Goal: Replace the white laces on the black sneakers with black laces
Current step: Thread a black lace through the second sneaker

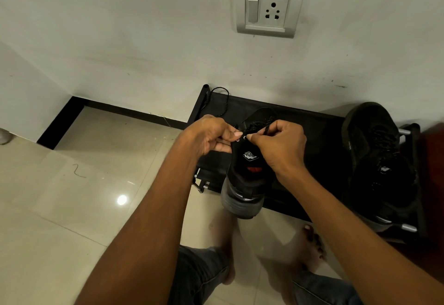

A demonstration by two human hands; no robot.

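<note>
Black sneaker (247, 168) on rack (310, 134), long axis front-back: toe to wall, heel twd person. L hand (211, 136) pinches top eyelet edge; R hand (281, 146) pinches black lace (258, 125).

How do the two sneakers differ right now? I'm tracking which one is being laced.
The left sneaker sits between both hands, the left hand and right hand pinching at its top eyelets; the right sneaker lies untouched. The left sneaker overhangs the rack front; the right sneaker lies fully on it. Both are black.
</note>
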